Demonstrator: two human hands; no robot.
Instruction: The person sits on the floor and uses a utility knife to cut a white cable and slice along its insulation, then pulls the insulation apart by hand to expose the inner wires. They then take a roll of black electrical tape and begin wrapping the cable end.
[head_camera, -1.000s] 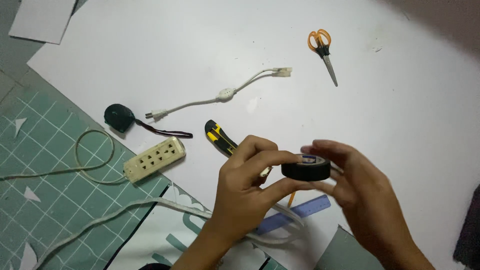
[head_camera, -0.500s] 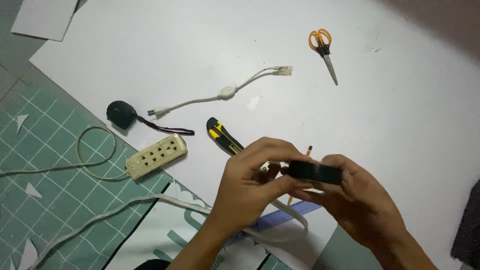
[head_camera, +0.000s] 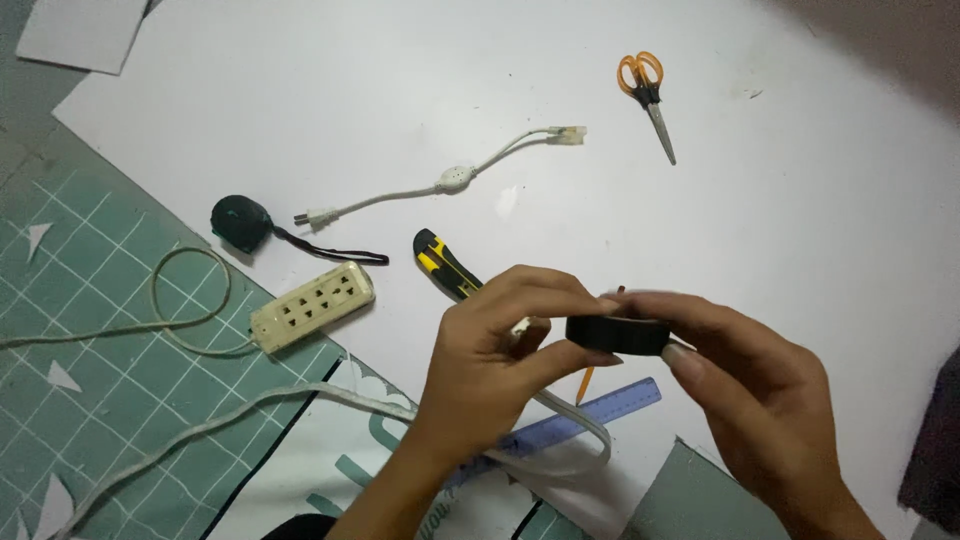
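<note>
Head view: your left hand (head_camera: 490, 365) and right hand (head_camera: 750, 390) pinch a black tape roll (head_camera: 617, 333) between fingertips, held flat above the white sheet (head_camera: 800, 230). Below your hands lies a printed sheet (head_camera: 345, 470), white with teal shapes, beside a blue ruler (head_camera: 610, 408).

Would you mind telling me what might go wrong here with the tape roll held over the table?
Two risks, as judgements. The black tape roll, pinched only by the left hand and right hand, could slip onto the white cable. The utility knife lies right beside the left hand and might catch it.
</note>
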